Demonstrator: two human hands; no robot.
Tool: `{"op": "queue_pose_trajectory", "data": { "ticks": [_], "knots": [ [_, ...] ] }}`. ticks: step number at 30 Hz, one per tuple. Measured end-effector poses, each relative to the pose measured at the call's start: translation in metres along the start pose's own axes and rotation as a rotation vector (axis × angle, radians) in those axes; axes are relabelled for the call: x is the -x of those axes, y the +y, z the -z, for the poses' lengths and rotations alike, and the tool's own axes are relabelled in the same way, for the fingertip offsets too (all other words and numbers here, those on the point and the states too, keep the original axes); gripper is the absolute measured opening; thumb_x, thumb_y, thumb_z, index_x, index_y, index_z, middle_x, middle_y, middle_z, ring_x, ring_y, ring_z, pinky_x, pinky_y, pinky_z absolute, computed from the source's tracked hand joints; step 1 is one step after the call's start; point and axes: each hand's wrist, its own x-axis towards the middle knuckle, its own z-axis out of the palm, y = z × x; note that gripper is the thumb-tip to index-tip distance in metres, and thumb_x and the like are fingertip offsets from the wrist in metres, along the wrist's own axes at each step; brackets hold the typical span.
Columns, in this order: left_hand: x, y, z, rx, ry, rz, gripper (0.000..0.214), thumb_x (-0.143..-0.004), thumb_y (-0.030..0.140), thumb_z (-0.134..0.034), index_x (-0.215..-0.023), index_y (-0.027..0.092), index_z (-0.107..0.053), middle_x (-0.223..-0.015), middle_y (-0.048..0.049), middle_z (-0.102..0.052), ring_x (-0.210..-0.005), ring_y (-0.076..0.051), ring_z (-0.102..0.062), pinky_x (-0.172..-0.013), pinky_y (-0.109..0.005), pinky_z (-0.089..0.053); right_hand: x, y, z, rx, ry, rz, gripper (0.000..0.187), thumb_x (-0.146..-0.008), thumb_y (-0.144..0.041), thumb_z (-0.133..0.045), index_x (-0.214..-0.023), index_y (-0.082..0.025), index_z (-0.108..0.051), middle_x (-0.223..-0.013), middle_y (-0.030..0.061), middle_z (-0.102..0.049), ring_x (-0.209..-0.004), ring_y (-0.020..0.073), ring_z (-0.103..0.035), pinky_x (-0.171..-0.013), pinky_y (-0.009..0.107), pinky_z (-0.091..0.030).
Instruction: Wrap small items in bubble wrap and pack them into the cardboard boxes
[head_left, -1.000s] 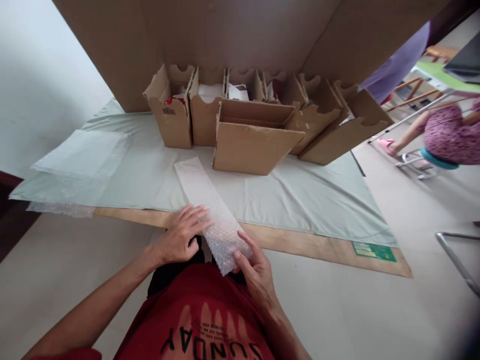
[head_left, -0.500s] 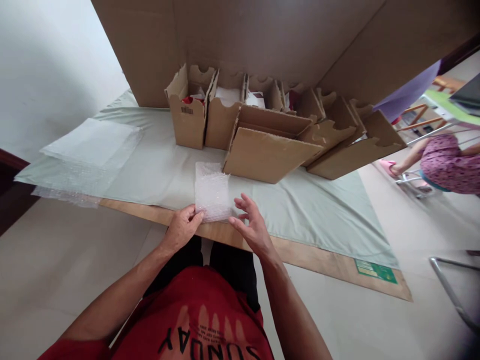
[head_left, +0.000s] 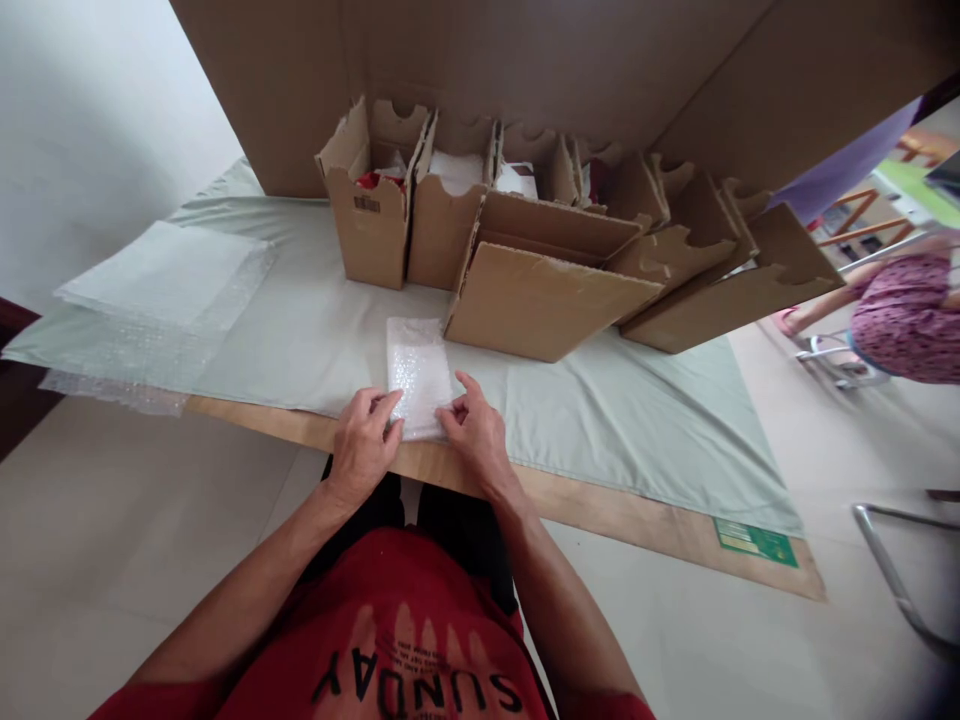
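A folded piece of bubble wrap (head_left: pixel 418 372) lies flat on the pale green cloth (head_left: pixel 315 340) near the table's front edge. My left hand (head_left: pixel 364 447) rests on its near left corner with the fingers curled down onto it. My right hand (head_left: pixel 474 432) presses the near right corner, fingers laid over the wrap. Both hands hold the fold down against the table. Just beyond the wrap stands an open cardboard box (head_left: pixel 544 290) tipped toward me.
A row of open cardboard boxes (head_left: pixel 375 215) stands at the back against a large cardboard sheet (head_left: pixel 480 70). A stack of bubble wrap sheets (head_left: pixel 157 300) lies at the left. Another person (head_left: pixel 900 310) sits at the far right by a metal frame (head_left: pixel 896 570).
The long strip of bubble wrap has been folded over into a short pad. Both hands moved forward and settled on its near edge, pressing it flat.
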Motion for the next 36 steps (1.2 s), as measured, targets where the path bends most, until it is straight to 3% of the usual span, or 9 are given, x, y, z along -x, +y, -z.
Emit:
{"op": "queue_pose_trajectory", "data": {
  "ticks": [4,7,12,17,22,26,29,32,36],
  "knots": [
    [-0.001,-0.004,0.003,-0.042,-0.026,-0.075,0.024,-0.093,0.019,-0.059,-0.113,0.020,-0.073,-0.124,-0.0129,-0.063,-0.101,-0.025,-0.065,-0.096,-0.043,-0.056,0.004,-0.003,0.002,0.123,-0.001,0.037,0.059,-0.088,-0.028,-0.057,-0.146,-0.018,-0.051,-0.087,0.0035,-0.073,-0.073,0.0208,-0.066,-0.068,0.032,-0.050],
    [-0.004,-0.009,0.007,-0.053,-0.069,-0.127,0.022,-0.094,0.020,-0.058,-0.108,0.019,-0.075,-0.121,-0.0134,-0.066,-0.104,-0.028,-0.064,-0.097,-0.046,-0.055,0.018,-0.005,0.016,0.217,0.041,0.182,0.051,-0.090,-0.027,-0.059,-0.140,-0.018,-0.057,-0.111,0.0118,-0.072,-0.096,0.0260,-0.068,-0.081,0.038,-0.052],
    [-0.010,-0.011,0.012,-0.064,-0.125,-0.156,0.024,-0.094,0.020,-0.058,-0.110,0.021,-0.076,-0.122,-0.0122,-0.067,-0.110,-0.029,-0.062,-0.100,-0.046,-0.052,0.040,-0.007,0.035,0.350,-0.082,0.493,0.044,-0.086,-0.019,-0.062,-0.130,-0.022,-0.066,-0.150,0.0148,-0.056,-0.134,0.0335,-0.053,-0.103,0.049,-0.045],
    [-0.014,-0.011,0.009,-0.056,-0.135,-0.168,0.025,-0.094,0.019,-0.057,-0.112,0.020,-0.075,-0.124,-0.0124,-0.067,-0.114,-0.029,-0.063,-0.102,-0.046,-0.051,0.040,-0.003,0.024,0.394,-0.136,0.537,0.046,-0.087,-0.015,-0.059,-0.133,-0.017,-0.064,-0.153,0.0158,-0.055,-0.146,0.0337,-0.043,-0.112,0.052,-0.038],
    [-0.011,-0.015,0.010,-0.019,-0.100,-0.161,0.023,-0.092,0.025,-0.062,-0.111,0.019,-0.074,-0.128,-0.0150,-0.065,-0.117,-0.032,-0.063,-0.102,-0.049,-0.052,0.031,0.005,0.013,0.371,-0.105,0.568,0.033,-0.096,-0.014,-0.054,-0.125,-0.019,-0.070,-0.140,0.0132,-0.068,-0.136,0.0309,-0.056,-0.109,0.050,-0.040],
    [-0.003,-0.017,0.021,0.085,-0.131,-0.340,0.039,-0.087,0.037,-0.073,-0.121,0.019,-0.070,-0.147,-0.0179,-0.057,-0.138,-0.037,-0.051,-0.113,-0.055,-0.043,0.022,0.004,0.023,0.250,-0.138,0.570,0.030,-0.100,-0.014,-0.049,-0.117,-0.019,-0.073,-0.127,0.0127,-0.074,-0.121,0.0278,-0.066,-0.102,0.047,-0.044],
    [0.001,-0.018,0.027,0.197,-0.146,-0.397,0.023,-0.088,0.030,-0.071,-0.109,0.020,-0.072,-0.128,-0.0140,-0.071,-0.135,-0.035,-0.056,-0.113,-0.054,-0.042,0.017,-0.004,0.038,0.103,-0.233,0.524,0.027,-0.102,-0.022,-0.050,-0.112,-0.020,-0.075,-0.107,0.0092,-0.080,-0.100,0.0241,-0.072,-0.095,0.041,-0.048],
    [0.000,-0.017,0.029,0.305,-0.140,-0.241,0.011,-0.092,0.023,-0.061,-0.094,0.019,-0.071,-0.105,-0.0100,-0.078,-0.110,-0.028,-0.070,-0.097,-0.045,-0.052,0.014,-0.009,0.050,-0.042,-0.312,0.401,0.026,-0.102,-0.032,-0.051,-0.110,-0.022,-0.074,-0.097,0.0062,-0.078,-0.087,0.0217,-0.070,-0.085,0.036,-0.049],
    [0.000,-0.013,0.029,0.415,-0.218,0.044,0.019,-0.092,0.033,-0.059,-0.093,0.018,-0.070,-0.090,-0.0067,-0.075,-0.082,-0.021,-0.069,-0.076,-0.034,-0.054,0.008,-0.003,0.042,-0.295,-0.346,0.215,0.038,-0.088,-0.042,-0.070,-0.122,-0.023,-0.067,-0.093,0.0032,-0.073,-0.079,0.0185,-0.064,-0.072,0.030,-0.048]
  ]
}}
